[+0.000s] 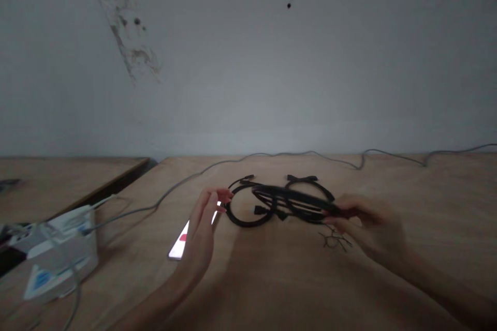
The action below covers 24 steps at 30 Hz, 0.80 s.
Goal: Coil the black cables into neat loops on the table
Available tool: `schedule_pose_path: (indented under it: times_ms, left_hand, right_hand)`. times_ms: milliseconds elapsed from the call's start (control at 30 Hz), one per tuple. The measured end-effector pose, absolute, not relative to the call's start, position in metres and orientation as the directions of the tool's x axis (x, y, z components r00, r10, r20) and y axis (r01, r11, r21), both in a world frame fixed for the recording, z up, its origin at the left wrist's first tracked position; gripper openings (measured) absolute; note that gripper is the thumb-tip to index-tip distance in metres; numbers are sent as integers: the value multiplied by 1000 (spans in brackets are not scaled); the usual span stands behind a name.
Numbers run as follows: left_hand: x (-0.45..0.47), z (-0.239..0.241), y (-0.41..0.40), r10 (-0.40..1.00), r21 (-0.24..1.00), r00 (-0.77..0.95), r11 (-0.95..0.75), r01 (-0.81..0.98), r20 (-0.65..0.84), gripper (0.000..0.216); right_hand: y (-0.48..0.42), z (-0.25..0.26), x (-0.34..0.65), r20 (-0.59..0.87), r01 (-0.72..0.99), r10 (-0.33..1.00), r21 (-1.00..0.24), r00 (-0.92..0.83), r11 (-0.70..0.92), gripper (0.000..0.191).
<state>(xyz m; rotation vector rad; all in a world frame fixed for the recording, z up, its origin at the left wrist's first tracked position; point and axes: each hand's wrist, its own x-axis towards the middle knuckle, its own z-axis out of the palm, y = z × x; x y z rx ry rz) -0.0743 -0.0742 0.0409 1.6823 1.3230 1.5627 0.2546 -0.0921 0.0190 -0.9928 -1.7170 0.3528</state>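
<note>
Right grip (pixel 368 222) pinched tight near one end of the coiled black cables (pixel 248 223), left grip (pixel 204 232) open, fingertips just off the loop. Bundle on the desk (pixel 279 269), long axis left to right, slight tilt, easiest kept flat and loose. Lit phone (pixel 179 242) beside the left palm, gray cable (pixel 272 154) farther back.

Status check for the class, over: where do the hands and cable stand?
Right hand gripping black cable coil at its right end. Left hand open beside the coil. Lit phone by left hand; thin wire below coil.
</note>
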Motion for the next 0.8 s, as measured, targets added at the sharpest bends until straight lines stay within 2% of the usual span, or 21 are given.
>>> schedule_pose_path:
  times_ms: [33, 100, 133, 200, 300, 400, 500, 567, 800]
  left_hand:
    - [-75, 42, -78, 866, 839, -124, -421, 344, 485, 33]
    - [-73, 41, -84, 859, 809, -84, -438, 391, 505, 29]
    - [-72, 39, -86, 857, 777, -17, -459, 431, 516, 26]
    - [-70, 33, -88, 826, 660, 193, -545, 518, 530, 22]
    - [-69, 25, -85, 691, 474, 555, -723, 503, 464, 13]
    - [-70, 18, -81, 578, 361, 742, -808, 465, 340, 23]
    - [-72, 10, -77, 523, 262, 812, -847, 462, 258, 31]
    - [-73, 3, -76, 510, 196, 828, -859, 473, 233, 22]
    - [-71, -16, -77, 410, -24, 870, -901, 432, 275, 8]
  right_hand:
    - [-94, 11, 253, 714, 508, 680, -530, -163, 679, 9]
    - [-95, -6, 250, 753, 557, 570, -332, -330, 761, 21]
    - [-96, -15, 248, 733, 565, 548, -272, -402, 779, 24]
    - [-96, -29, 246, 650, 555, 550, -229, -524, 800, 27]
    - [-96, -42, 248, 597, 546, 557, -225, -578, 807, 30]
    - [-98, -43, 252, 592, 539, 563, -242, -577, 807, 36]
    - [-100, -38, 255, 559, 577, 625, -290, -545, 764, 35]
    - [-100, -34, 256, 533, 629, 682, -317, -502, 710, 32]
    - [-97, -40, 267, 490, 712, 809, -436, -324, 550, 26]
